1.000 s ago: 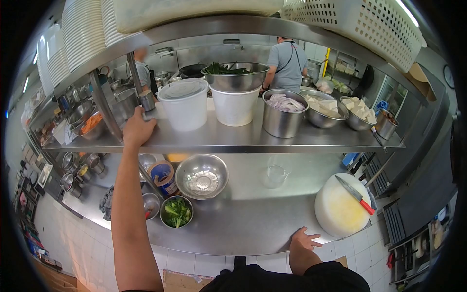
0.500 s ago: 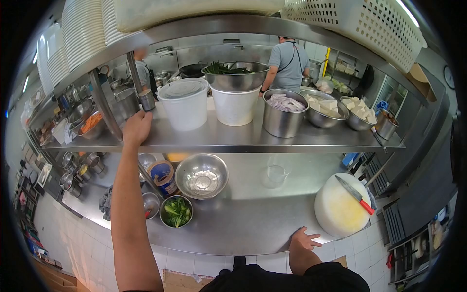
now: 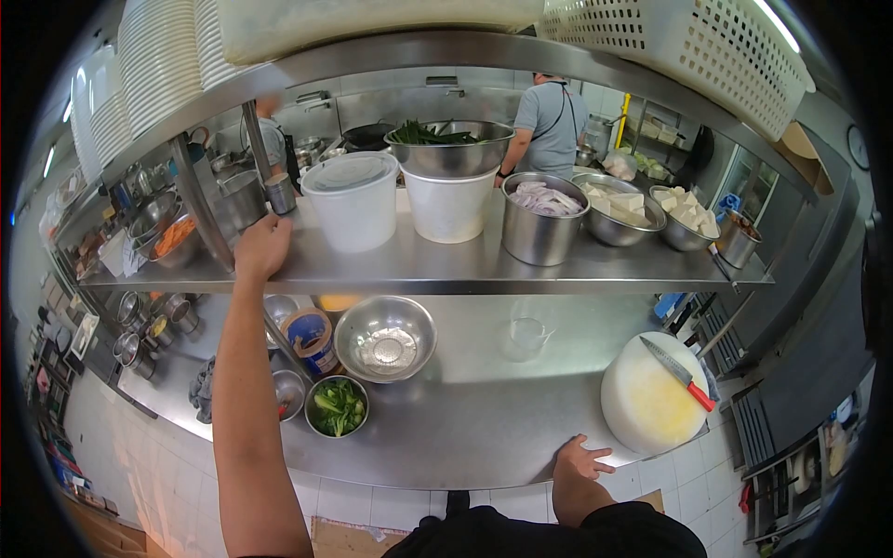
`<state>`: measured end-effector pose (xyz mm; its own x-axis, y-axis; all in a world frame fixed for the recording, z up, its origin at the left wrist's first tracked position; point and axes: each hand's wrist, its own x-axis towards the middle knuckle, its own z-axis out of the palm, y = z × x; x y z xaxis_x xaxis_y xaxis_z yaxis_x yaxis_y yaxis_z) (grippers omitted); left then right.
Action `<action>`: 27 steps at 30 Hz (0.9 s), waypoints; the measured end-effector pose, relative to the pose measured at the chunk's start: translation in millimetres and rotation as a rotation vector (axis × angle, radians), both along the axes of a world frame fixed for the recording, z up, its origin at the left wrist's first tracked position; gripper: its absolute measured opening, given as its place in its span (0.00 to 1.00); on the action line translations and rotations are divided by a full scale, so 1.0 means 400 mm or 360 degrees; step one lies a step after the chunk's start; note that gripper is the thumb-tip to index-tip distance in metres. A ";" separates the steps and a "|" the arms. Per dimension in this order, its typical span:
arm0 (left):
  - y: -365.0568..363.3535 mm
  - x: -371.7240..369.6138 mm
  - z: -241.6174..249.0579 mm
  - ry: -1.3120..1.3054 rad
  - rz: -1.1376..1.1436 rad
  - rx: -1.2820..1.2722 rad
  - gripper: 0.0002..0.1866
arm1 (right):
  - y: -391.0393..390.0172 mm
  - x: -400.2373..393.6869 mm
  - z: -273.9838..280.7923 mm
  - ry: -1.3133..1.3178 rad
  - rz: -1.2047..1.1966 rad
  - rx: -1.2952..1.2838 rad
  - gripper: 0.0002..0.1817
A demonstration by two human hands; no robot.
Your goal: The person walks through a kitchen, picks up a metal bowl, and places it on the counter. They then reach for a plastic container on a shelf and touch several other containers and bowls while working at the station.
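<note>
On the steel shelf (image 3: 446, 272), my left hand (image 3: 262, 246) is stretched out beside an upright post, its back toward me and its fingers mostly hidden. Just beyond it stands a small metal cup (image 3: 280, 193), which the fingertips nearly meet in this view; I cannot tell whether they grip anything. To its right is a lidded white tub (image 3: 350, 209). My right hand (image 3: 581, 458) is at the counter's front edge with the fingers spread and nothing in it. Nearest to it is a thick round chopping board (image 3: 642, 395), with a red-handled knife (image 3: 677, 374) lying on top.
Bowls of tofu (image 3: 621, 206), a pot of sliced onion (image 3: 547, 223) and a bowl of green leaves (image 3: 437, 137) line the shelf. Below are an empty steel bowl (image 3: 385, 339), greens (image 3: 338, 406) and a clear container (image 3: 528, 337). Two people (image 3: 549, 126) stand behind.
Both hands hold nearly the same positions. The view has shifted very slightly, and the person at the back has moved a little to the left.
</note>
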<state>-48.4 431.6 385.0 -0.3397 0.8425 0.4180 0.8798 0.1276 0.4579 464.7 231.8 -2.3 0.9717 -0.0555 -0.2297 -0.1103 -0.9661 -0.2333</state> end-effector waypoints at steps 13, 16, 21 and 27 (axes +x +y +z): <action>0.002 -0.004 0.007 0.0032 -0.0002 -0.0066 0.28 | -0.001 0.013 -0.027 -0.0007 0.0007 -0.0008 0.49; -0.022 0.017 0.012 0.0213 0.0007 -0.0080 0.32 | -0.001 0.014 -0.029 -0.0023 -0.0005 0.0001 0.49; -0.007 0.005 0.005 0.0099 -0.0002 0.0004 0.38 | -0.006 -0.009 0.028 0.0055 -0.0017 0.0043 0.48; -0.007 0.004 0.007 0.0149 -0.0012 -0.0047 0.38 | -0.001 0.011 -0.029 -0.0035 -0.0007 -0.0005 0.49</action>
<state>-46.7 428.9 387.7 -0.2938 0.8575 0.4223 0.9196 0.1330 0.3696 469.1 231.6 -13.8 0.9763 -0.0604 -0.2080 -0.1094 -0.9663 -0.2329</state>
